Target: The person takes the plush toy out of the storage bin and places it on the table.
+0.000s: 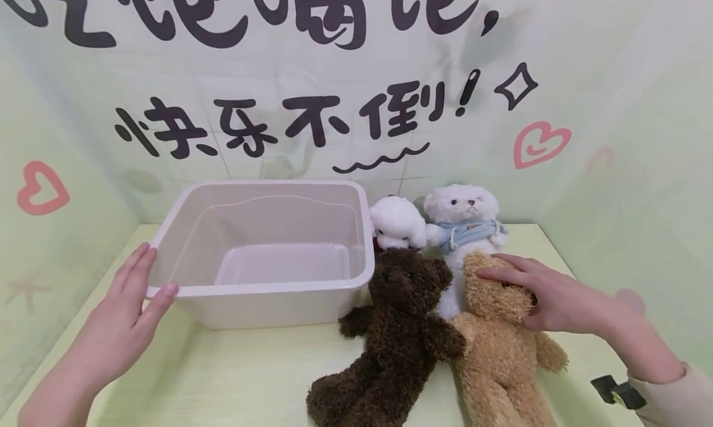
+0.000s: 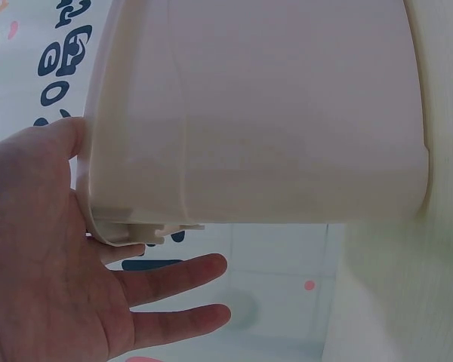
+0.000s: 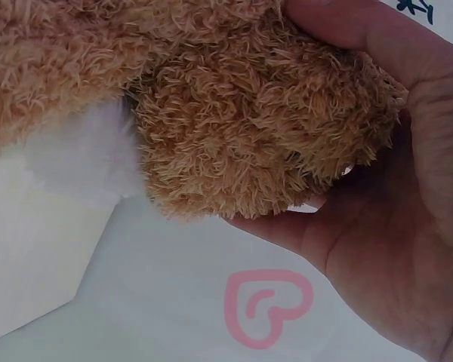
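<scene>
My left hand (image 1: 119, 315) rests against the near left corner of a pale plastic bin (image 1: 267, 300), its thumb touching the rim. In the left wrist view, that hand's fingers (image 2: 174, 279) are straight and spread beside the bin's wall. My right hand (image 1: 568, 297) grips the head of a tan teddy bear (image 1: 496, 353). Its curly fur (image 3: 241, 128) fills much of the right wrist view, with thumb and fingers curled round the head. Left of it, a dark brown teddy bear (image 1: 398, 340) leans by the bin.
Behind the two bears sit a white plush bear in a blue hoodie (image 1: 462, 219) and a white plush toy (image 1: 398, 223), close to the bin's right side. The light table (image 1: 234, 377) backs onto a printed curtain (image 1: 312, 62) with black lettering and pink hearts.
</scene>
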`<state>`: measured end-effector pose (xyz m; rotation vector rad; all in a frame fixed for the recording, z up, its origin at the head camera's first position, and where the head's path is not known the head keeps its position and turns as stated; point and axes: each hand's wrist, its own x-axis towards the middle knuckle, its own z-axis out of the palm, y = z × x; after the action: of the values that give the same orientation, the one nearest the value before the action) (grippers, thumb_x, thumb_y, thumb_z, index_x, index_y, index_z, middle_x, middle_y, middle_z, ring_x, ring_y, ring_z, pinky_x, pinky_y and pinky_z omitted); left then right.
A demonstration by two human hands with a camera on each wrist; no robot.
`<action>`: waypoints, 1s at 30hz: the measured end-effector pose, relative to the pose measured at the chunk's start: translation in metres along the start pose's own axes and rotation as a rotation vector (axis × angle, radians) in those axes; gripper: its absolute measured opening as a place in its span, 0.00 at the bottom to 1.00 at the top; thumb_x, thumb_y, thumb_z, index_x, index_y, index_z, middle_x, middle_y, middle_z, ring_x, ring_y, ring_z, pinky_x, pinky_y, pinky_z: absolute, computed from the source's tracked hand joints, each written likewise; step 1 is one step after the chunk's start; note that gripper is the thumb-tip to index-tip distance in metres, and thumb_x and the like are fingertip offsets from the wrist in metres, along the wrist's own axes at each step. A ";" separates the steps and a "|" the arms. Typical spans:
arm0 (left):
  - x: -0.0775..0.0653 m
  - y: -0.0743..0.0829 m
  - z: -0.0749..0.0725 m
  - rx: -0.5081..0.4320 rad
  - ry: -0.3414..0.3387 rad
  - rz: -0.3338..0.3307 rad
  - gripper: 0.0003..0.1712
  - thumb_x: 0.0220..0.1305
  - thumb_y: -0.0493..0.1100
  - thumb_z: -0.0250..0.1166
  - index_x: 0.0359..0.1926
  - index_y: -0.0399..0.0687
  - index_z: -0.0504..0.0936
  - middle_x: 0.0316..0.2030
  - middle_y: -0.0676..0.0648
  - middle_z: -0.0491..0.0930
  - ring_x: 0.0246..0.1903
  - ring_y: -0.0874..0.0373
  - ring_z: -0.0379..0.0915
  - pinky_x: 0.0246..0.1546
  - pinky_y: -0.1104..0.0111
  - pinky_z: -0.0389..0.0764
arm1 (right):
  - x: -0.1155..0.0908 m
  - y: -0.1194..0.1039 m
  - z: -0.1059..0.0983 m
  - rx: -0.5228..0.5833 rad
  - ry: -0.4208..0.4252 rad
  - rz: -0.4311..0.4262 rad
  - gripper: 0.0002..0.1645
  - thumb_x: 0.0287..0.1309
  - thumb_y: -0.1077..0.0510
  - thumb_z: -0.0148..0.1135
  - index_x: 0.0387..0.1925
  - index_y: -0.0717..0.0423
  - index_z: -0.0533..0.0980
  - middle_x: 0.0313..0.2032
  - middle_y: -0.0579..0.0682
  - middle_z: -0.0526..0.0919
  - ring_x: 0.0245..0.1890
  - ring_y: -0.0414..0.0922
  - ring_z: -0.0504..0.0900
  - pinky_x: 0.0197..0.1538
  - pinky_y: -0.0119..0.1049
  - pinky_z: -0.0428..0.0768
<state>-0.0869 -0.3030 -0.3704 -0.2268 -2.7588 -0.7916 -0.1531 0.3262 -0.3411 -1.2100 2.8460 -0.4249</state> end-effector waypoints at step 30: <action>0.029 0.016 -0.030 0.120 -0.019 0.058 0.32 0.82 0.49 0.48 0.76 0.33 0.61 0.79 0.31 0.46 0.73 0.23 0.41 0.70 0.31 0.41 | 0.022 -0.011 -0.009 -0.005 0.209 0.070 0.46 0.62 0.54 0.73 0.77 0.49 0.63 0.73 0.60 0.66 0.70 0.63 0.66 0.64 0.58 0.70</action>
<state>-0.1044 -0.3038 -0.3296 -0.2899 -2.7925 -0.6100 -0.1617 0.3055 -0.3280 -1.1244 3.0538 -0.5743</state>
